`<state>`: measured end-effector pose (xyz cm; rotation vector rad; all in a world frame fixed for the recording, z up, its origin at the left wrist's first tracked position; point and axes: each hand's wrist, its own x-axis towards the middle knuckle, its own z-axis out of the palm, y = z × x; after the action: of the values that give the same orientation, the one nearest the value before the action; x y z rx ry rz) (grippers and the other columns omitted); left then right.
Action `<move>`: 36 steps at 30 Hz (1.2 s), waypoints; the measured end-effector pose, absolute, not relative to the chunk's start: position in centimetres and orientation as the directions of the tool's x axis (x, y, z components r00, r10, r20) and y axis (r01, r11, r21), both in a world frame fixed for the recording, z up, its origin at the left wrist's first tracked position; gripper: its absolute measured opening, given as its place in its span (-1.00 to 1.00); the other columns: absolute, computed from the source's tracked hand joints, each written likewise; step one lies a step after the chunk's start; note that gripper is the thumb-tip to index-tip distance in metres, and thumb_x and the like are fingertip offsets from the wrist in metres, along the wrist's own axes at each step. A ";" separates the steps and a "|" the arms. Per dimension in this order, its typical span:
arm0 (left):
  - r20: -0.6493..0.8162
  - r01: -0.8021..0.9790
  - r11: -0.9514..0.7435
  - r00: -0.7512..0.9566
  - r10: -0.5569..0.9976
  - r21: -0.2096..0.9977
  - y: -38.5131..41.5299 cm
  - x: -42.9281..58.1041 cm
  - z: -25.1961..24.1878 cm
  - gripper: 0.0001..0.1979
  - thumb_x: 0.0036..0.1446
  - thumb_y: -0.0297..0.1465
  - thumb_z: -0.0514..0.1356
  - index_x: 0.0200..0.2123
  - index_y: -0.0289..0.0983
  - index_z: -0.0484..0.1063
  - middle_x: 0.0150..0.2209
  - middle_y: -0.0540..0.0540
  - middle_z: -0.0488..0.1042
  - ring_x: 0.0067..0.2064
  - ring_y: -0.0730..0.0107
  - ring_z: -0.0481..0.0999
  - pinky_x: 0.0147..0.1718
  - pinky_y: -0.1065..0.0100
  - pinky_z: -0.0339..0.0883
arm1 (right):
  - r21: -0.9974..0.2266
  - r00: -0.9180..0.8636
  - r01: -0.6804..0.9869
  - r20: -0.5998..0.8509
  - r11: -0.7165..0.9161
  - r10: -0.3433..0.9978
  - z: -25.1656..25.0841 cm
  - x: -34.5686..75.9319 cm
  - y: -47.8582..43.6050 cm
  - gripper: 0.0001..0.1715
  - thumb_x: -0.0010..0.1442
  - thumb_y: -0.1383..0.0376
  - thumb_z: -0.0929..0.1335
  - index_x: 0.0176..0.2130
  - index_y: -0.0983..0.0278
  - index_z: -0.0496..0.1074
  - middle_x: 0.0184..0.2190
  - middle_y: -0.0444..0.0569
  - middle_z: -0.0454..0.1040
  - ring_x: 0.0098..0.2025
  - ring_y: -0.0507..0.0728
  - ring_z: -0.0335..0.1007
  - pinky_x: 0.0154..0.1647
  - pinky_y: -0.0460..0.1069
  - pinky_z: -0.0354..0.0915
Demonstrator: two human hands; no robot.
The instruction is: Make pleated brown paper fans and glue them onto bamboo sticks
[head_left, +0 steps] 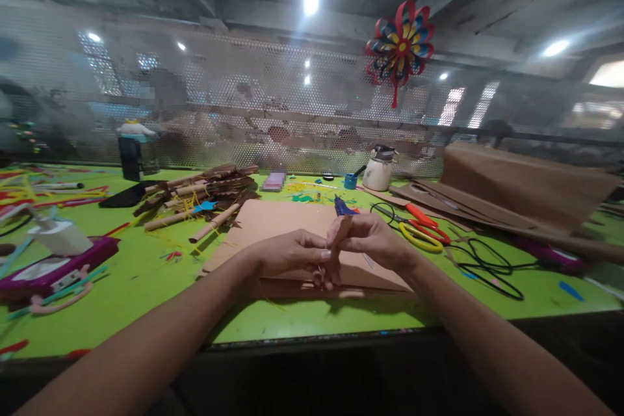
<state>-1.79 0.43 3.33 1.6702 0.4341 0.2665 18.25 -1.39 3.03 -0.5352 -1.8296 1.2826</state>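
Note:
Over a stack of brown kraft paper sheets (277, 218) at the table's near edge, my two hands meet. Between their fingertips is a small folded piece of brown paper (340, 234), standing roughly upright. My left hand (295, 253) pinches it from the left, while my right hand (373, 240) grips it from the right with thumb and fingers. The paper's lower part is partly hidden by the fingers. Just behind my right hand, a dark blue tool tip (342, 205) shows; the rest of that tool is covered. Scissors with orange-red handles (426, 221) and yellow handles (420, 238) lie to the right.
Rolled brown paper sticks (214, 224) lie behind on the left. At the left are a purple power strip (58, 273) and a white charger (59, 237). A white jug (377, 172) stands at the back. Large brown paper (517, 185) and a black cable (492, 270) occupy the right.

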 end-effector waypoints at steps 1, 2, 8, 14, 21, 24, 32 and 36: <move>-0.059 0.134 -0.130 0.882 0.468 0.982 0.7 -2.0 3.4 -0.73 0.08 -0.24 0.12 -0.35 -0.34 0.46 -0.33 -0.15 0.49 -0.33 0.41 0.43 -0.24 0.33 0.25 | -0.925 -0.582 -0.096 0.351 0.367 0.733 3.1 18.3 -1.4 -0.74 -0.04 0.20 0.43 -0.38 0.35 0.44 -0.43 -0.03 0.43 -0.35 0.07 0.38 -0.23 0.04 0.32; -0.025 0.125 -0.154 0.847 0.530 0.980 1.1 -2.1 3.4 -0.74 0.07 -0.24 0.14 -0.34 -0.33 0.46 -0.31 -0.15 0.49 -0.32 0.41 0.43 -0.23 0.33 0.25 | -0.936 -0.592 -0.078 0.320 0.342 0.740 3.2 18.3 -1.3 -0.72 -0.04 0.19 0.43 -0.37 0.36 0.42 -0.45 -0.04 0.44 -0.39 0.06 0.38 -0.26 0.04 0.33; 0.151 0.136 -0.283 0.593 0.791 0.950 3.0 -2.7 3.0 -0.66 0.07 -0.18 0.09 -0.25 -0.33 0.44 -0.32 -0.11 0.45 -0.31 0.44 0.38 -0.32 0.42 0.23 | -0.926 -0.616 0.220 0.112 0.307 0.780 2.7 18.8 1.1 -0.71 -0.09 0.19 0.44 -0.43 0.37 0.42 -0.57 -0.12 0.40 -0.57 -0.03 0.28 -0.53 -0.11 0.25; 0.143 0.489 -0.523 0.620 0.771 0.698 2.8 -1.8 1.3 -0.72 -0.05 -0.25 0.13 -0.45 -0.37 0.48 -0.51 -0.03 0.42 -0.44 0.43 0.33 -0.48 0.45 0.14 | -0.763 -0.632 0.477 0.048 0.437 0.773 1.6 18.7 3.4 -0.71 -0.07 0.18 0.39 -0.43 0.38 0.52 -0.57 -0.09 0.45 -0.54 -0.01 0.26 -0.51 -0.13 0.21; 0.167 0.555 -0.602 0.640 0.750 0.574 2.5 -1.3 0.7 -0.70 -0.05 -0.31 0.07 -0.49 -0.39 0.52 -0.58 -0.03 0.38 -0.46 0.41 0.29 -0.47 0.43 0.10 | -0.646 -0.694 0.497 0.107 0.580 0.712 0.2 18.4 3.6 -0.70 0.01 0.19 0.34 -0.38 0.38 0.53 -0.51 -0.06 0.48 -0.51 0.01 0.29 -0.48 -0.12 0.21; 0.144 0.580 -0.589 0.632 0.761 0.563 2.5 -1.1 0.8 -0.70 -0.04 -0.31 0.07 -0.46 -0.40 0.53 -0.58 -0.05 0.40 -0.46 0.40 0.30 -0.46 0.42 0.10 | -0.578 -0.706 0.504 0.152 0.642 0.691 0.0 18.2 3.4 -0.71 0.07 0.22 0.30 -0.38 0.37 0.53 -0.50 -0.04 0.48 -0.49 0.02 0.31 -0.45 -0.12 0.22; 0.174 0.586 -0.666 0.676 0.716 0.462 2.7 -1.0 0.7 -0.72 0.00 -0.34 0.07 -0.46 -0.37 0.53 -0.52 -0.09 0.45 -0.48 0.44 0.28 -0.48 0.41 0.05 | -0.494 -0.665 0.580 0.172 0.648 0.726 -0.2 18.1 3.1 -0.79 0.05 0.29 0.31 -0.42 0.35 0.51 -0.59 -0.09 0.45 -0.58 -0.03 0.20 -0.57 -0.14 0.11; 0.250 0.544 -0.750 0.720 0.648 0.376 3.1 -1.2 0.0 -0.77 0.02 -0.39 0.08 -0.41 -0.32 0.53 -0.48 -0.09 0.46 -0.45 0.43 0.31 -0.43 0.41 0.08 | -0.489 -0.651 0.614 0.130 0.619 0.748 0.0 18.1 2.8 -0.81 0.04 0.30 0.31 -0.42 0.35 0.49 -0.60 -0.09 0.43 -0.57 -0.02 0.25 -0.56 -0.15 0.14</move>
<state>-1.17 3.09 -0.03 2.6501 0.9396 0.5364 18.13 2.83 0.03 -1.0980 -2.5246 0.5860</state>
